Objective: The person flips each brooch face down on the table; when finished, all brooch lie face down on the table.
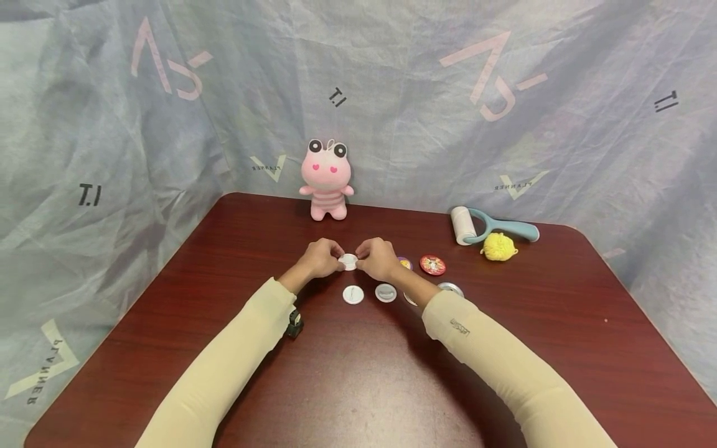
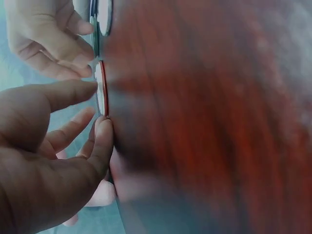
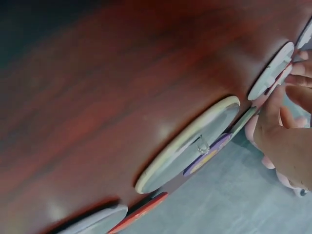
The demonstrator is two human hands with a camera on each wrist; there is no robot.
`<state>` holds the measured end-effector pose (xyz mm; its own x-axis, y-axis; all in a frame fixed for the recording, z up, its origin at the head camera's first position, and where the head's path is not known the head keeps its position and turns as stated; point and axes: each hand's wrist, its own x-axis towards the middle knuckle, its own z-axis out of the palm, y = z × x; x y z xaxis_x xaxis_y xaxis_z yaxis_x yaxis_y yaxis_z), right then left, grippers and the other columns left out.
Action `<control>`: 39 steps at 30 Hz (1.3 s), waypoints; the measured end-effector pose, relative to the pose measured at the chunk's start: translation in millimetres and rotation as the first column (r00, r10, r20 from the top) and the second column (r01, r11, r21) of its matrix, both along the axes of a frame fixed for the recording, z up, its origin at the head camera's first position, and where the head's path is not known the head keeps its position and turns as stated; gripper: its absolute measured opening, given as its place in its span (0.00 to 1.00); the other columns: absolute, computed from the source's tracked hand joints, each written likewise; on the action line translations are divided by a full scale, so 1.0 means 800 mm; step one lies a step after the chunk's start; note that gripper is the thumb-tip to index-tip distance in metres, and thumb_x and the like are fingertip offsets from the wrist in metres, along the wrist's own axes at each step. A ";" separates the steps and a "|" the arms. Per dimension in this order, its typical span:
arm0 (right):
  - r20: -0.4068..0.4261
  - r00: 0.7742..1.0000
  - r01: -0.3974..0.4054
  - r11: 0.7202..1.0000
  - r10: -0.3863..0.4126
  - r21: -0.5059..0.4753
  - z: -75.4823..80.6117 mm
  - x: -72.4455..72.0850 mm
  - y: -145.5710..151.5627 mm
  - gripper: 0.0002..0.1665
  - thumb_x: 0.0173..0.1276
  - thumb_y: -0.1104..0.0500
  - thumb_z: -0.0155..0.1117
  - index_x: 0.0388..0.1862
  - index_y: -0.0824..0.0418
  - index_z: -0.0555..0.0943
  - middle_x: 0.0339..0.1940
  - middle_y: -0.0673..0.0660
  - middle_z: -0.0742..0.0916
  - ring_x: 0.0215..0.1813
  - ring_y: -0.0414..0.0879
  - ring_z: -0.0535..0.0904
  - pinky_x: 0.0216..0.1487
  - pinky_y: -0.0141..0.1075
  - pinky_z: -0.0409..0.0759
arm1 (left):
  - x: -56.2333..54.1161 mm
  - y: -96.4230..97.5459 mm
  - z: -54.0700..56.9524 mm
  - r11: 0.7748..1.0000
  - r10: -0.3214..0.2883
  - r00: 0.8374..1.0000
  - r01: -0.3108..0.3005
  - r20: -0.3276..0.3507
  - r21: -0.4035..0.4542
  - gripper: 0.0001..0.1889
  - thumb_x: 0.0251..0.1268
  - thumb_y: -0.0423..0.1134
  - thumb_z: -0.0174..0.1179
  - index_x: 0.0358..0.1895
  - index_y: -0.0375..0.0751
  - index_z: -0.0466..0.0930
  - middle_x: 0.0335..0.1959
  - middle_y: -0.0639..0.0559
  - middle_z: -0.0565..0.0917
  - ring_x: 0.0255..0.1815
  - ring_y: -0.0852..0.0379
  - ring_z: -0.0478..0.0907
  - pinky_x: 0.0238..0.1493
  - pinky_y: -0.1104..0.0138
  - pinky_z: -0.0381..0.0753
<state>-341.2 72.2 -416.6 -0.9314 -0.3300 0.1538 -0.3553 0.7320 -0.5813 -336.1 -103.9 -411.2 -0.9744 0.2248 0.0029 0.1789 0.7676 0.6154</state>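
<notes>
A round pin badge (image 1: 348, 261), its pale back facing up, lies between the two hands. The fingertips of my left hand (image 1: 322, 258) pinch its left edge. In the left wrist view the badge (image 2: 102, 87) shows a thin red rim, with the left hand (image 2: 53, 141) at its near end. Across from it, my right hand (image 1: 379, 258) holds the right edge with curled fingers. The right wrist view shows the right hand (image 3: 287, 126) partly covering the badge. Nearer me lie two more badges, one with a visible pin (image 1: 353, 294) and one grey-backed (image 1: 386, 292).
Right of the hands lie a purple badge (image 1: 404, 264), a red badge (image 1: 433, 265) and others partly under the right forearm. A pink plush toy (image 1: 327, 180) stands behind. Farther right are a lint roller (image 1: 463, 225) and a yellow ball (image 1: 498, 247). A small black object (image 1: 294, 324) sits beside the left sleeve.
</notes>
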 end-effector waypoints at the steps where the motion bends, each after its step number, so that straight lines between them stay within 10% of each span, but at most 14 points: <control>1: 0.003 1.000 -0.002 1.000 0.002 -0.011 0.001 0.001 0.001 0.12 0.58 0.65 0.70 0.42 0.67 0.86 0.37 0.57 0.90 0.45 0.48 0.86 0.49 0.40 0.81 | 0.000 0.001 0.000 1.000 0.005 1.000 -0.005 0.000 -0.002 0.14 0.55 0.35 0.70 0.45 0.36 0.86 0.43 0.47 0.87 0.50 0.48 0.80 0.54 0.58 0.77; 18: 0.124 0.992 0.001 0.998 0.006 -0.061 0.016 0.020 0.045 0.17 0.62 0.62 0.69 0.50 0.66 0.83 0.42 0.58 0.89 0.46 0.50 0.84 0.47 0.41 0.81 | 0.003 0.018 0.007 0.997 0.047 0.998 -0.051 -0.051 -0.060 0.26 0.55 0.38 0.68 0.59 0.32 0.78 0.58 0.34 0.77 0.61 0.33 0.65 0.65 0.51 0.63; 25: 0.126 0.992 0.007 0.995 0.005 -0.095 0.017 0.026 0.067 0.17 0.62 0.65 0.68 0.50 0.68 0.83 0.38 0.58 0.89 0.33 0.49 0.85 0.34 0.35 0.81 | 0.014 0.033 0.013 0.999 0.032 0.997 -0.030 -0.076 0.015 0.25 0.57 0.35 0.64 0.59 0.32 0.77 0.61 0.33 0.74 0.65 0.33 0.63 0.65 0.51 0.65; 39: 0.075 0.995 0.064 0.998 -0.062 -0.017 0.024 0.024 0.075 0.19 0.60 0.63 0.66 0.50 0.69 0.83 0.46 0.64 0.88 0.52 0.55 0.83 0.52 0.46 0.80 | 0.017 0.056 0.025 0.999 -0.026 1.000 0.027 -0.015 0.032 0.22 0.63 0.36 0.61 0.60 0.32 0.77 0.55 0.39 0.80 0.60 0.44 0.75 0.61 0.55 0.73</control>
<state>-322.2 131.8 -397.3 -0.9593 -0.2678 0.0892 -0.2641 0.7402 -0.6184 -322.5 -58.9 -391.5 -0.9679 0.2502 0.0247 0.2081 0.7420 0.6373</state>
